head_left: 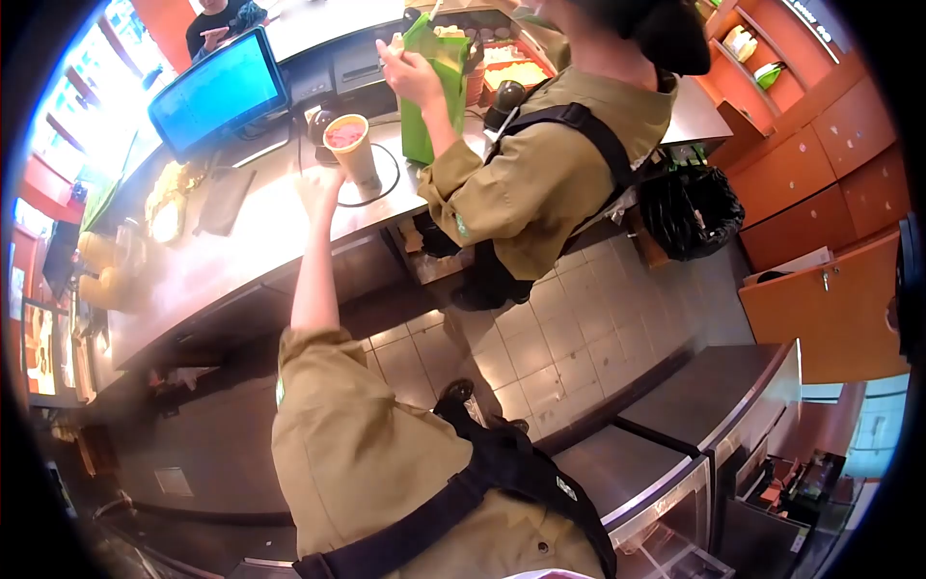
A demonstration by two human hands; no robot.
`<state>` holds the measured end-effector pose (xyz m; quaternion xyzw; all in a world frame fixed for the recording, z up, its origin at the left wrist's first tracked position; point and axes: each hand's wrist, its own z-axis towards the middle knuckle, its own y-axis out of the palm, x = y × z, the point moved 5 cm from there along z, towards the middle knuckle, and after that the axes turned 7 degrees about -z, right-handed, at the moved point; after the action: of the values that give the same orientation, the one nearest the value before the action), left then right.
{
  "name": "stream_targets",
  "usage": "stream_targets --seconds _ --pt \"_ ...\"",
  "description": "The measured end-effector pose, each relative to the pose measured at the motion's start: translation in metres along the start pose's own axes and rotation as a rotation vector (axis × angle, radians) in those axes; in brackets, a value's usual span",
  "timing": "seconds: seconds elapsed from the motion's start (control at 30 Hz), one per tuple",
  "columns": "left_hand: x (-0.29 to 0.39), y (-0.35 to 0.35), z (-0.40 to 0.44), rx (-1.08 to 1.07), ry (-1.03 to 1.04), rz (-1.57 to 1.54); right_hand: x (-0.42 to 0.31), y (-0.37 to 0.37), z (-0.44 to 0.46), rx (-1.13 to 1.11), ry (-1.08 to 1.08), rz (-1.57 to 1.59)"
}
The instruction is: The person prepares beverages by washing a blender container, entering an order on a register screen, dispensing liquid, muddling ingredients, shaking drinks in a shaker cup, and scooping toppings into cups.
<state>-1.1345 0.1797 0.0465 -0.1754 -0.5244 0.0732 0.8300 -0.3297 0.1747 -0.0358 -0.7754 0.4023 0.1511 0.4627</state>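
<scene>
My left hand reaches over the counter, right beside a tall paper cup filled with something pinkish red. Glare washes out the fingers, so their grip on the cup, if any, is unclear. A thin dark cable loops around the cup on the countertop. My right hand is out of view. At the same counter, a co-worker's hand is raised at an upright green bag.
A blue-lit screen stands behind the cup, with a person beyond it. The co-worker stands close on my right. A black-lined bin is behind them. Dark-topped cabinets lie at lower right.
</scene>
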Motion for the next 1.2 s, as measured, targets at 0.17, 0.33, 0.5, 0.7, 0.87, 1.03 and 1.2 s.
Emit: stream_targets --seconds 0.17,0.33,0.5,0.7,0.87,1.03,1.2 --pt "-0.132 -0.040 -0.227 0.312 -0.411 0.005 0.000 -0.026 0.038 0.003 -0.025 0.038" --pt "-0.050 0.071 -0.493 -0.769 -0.855 0.165 0.012 -0.076 0.078 0.019 -0.096 0.108" --pt "0.192 0.230 -0.620 -1.393 -0.086 -0.486 0.063 -0.172 0.097 0.097 -0.150 0.232" --pt "0.454 0.261 -0.784 -2.026 -0.058 -0.666 0.162 -0.318 0.082 0.294 -0.191 0.517" --pt "0.513 0.226 -0.956 -2.527 -0.370 -0.701 0.252 -0.425 0.014 0.863 -0.252 0.443" --pt "0.512 0.215 -1.110 -2.727 -0.454 -0.148 0.446 -0.378 0.090 0.779 0.084 1.817" --pt "0.485 0.190 -1.260 -2.830 -0.950 0.177 0.459 -0.289 0.005 1.655 0.691 0.852"
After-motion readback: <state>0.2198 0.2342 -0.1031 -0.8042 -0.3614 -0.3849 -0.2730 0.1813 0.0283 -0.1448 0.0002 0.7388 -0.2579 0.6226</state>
